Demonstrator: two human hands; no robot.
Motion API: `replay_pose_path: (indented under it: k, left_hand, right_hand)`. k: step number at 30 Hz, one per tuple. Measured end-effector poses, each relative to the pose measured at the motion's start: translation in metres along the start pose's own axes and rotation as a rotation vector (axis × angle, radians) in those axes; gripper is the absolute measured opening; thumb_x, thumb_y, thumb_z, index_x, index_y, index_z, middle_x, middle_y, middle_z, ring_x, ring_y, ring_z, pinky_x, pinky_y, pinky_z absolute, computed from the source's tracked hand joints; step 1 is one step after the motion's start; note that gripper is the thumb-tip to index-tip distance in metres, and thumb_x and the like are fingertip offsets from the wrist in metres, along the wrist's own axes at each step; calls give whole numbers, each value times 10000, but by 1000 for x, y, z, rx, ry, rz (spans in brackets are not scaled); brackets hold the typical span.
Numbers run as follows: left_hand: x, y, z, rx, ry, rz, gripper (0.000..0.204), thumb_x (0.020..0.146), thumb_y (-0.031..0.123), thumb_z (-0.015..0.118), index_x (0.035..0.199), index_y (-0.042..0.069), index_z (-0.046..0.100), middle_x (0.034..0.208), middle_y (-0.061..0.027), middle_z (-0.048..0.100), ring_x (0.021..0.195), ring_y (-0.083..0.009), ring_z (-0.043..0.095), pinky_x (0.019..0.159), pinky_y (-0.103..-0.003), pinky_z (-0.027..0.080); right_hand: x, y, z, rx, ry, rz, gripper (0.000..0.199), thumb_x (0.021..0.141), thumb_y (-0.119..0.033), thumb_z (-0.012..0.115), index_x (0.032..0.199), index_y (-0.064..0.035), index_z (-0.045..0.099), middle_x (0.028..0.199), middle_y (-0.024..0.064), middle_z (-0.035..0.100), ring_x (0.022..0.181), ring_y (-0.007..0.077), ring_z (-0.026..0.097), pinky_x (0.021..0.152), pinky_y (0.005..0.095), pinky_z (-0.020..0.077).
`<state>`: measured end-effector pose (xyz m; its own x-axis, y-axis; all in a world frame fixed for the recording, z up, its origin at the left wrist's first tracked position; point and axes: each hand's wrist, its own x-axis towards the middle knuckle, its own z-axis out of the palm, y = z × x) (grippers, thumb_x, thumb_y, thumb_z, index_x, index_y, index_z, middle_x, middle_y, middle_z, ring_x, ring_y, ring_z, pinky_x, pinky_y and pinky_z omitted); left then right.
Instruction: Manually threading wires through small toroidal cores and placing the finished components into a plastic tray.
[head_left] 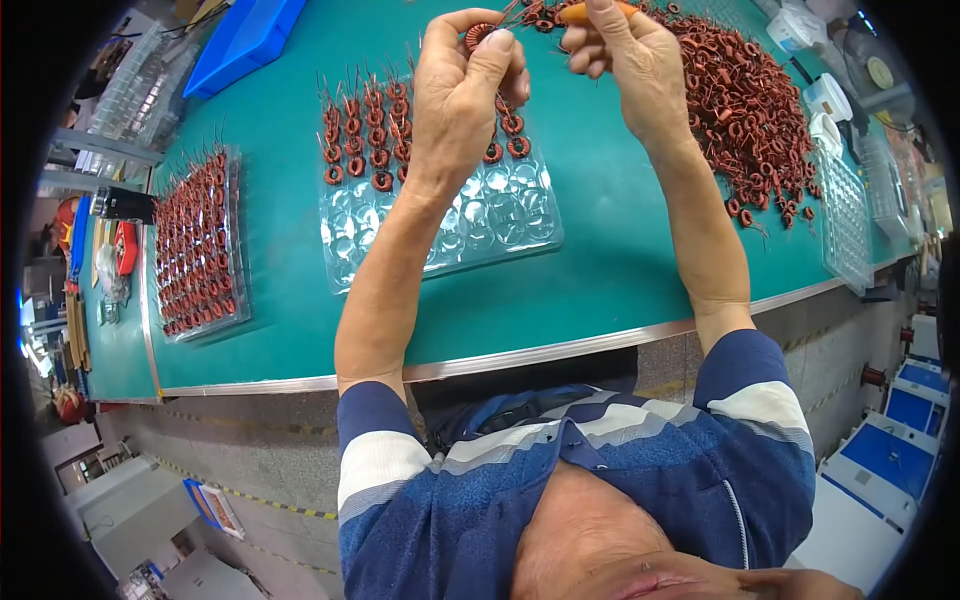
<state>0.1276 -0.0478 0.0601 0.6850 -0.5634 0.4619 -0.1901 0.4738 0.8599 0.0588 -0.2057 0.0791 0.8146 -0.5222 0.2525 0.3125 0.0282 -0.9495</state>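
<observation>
My left hand (455, 95) pinches a copper-wound ring coil (480, 37) between thumb and fingers, near the upper edge of the view. To its right, my right hand (645, 75) is closed around an orange-handled tool (597, 12), whose working end I cannot make out. Under my left forearm lies a clear plastic tray (440, 262). Its far rows hold coils with their wire ends sticking up, while the cups nearest me are bare. Part of the tray is hidden behind my arm. Beyond my right hand, a large heap of loose coils (745, 110) spreads over the green tabletop (600, 280).
A second clear tray filled with coils (195, 240) is on the left. At the far left sits a blue bin (240, 45). An unfilled clear tray (846, 220) leans at the right edge, below white containers (828, 98). The table's metal front edge (520, 358) crosses under my arms.
</observation>
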Motion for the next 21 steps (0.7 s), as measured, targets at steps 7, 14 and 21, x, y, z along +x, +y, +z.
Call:
replay_pose_path:
  k: [7,14,21]
  left_hand:
    - [0,-4,3,89,6,28,273,974,164,521,1152,-20,426,706,-24,547,616,-77,519,524,-206,424]
    - [-5,-9,11,-96,-12,-81,181,973,128,504,1074,-9,443,708,-32,517,572,-87,487,495,-226,394]
    - [-2,-8,5,-212,-66,-113,325,964,129,539,1223,-9,399,851,-97,566,683,-159,554,603,-261,471]
  right_hand:
    - [-8,12,6,-166,-147,-91,379,974,-335,513,971,9,671,776,45,653,634,82,587,570,202,443]
    - [-13,7,13,-252,-56,-157,273,947,-250,577,905,1,677,684,23,626,562,73,564,515,205,437]
    - [-7,-3,1,-408,68,-203,353,905,-343,652,892,9,660,655,19,604,553,67,552,512,198,451]
